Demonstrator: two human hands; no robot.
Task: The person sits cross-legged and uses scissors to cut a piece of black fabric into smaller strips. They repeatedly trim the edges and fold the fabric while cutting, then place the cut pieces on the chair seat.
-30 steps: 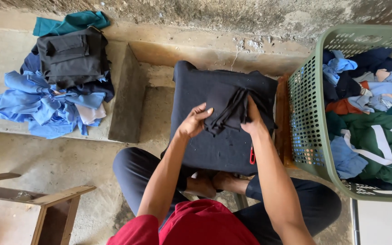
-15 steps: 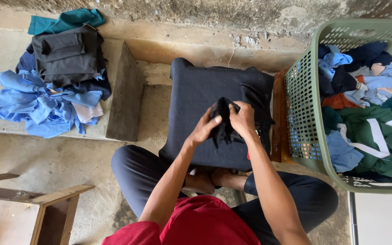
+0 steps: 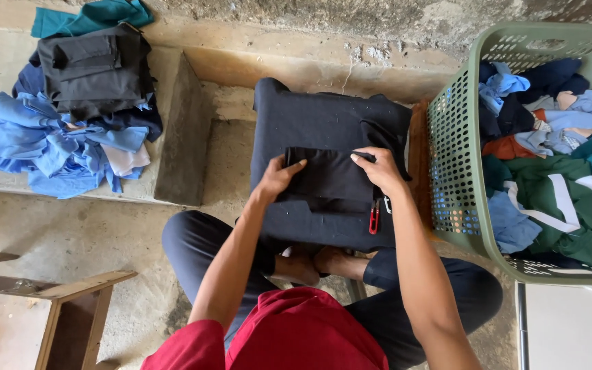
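A small black piece of cloth (image 3: 330,177) lies flat on a larger dark garment (image 3: 323,116) spread over a low surface in front of me. My left hand (image 3: 277,179) presses on the left edge of the black piece, fingers stretched out. My right hand (image 3: 378,171) rests on its right edge, fingertips on the upper corner. A small red-handled clipper (image 3: 374,219) lies on the dark garment just below my right wrist.
A green plastic laundry basket (image 3: 457,164) full of blue, green and dark clothes stands at the right. A heap of blue and dark grey clothes (image 3: 77,116) lies at the upper left on the concrete ledge. A wooden frame (image 3: 70,294) sits at the lower left.
The black piece was bunched up and lifted between both hands; now it lies spread flat on the dark garment with both hands on its edges.
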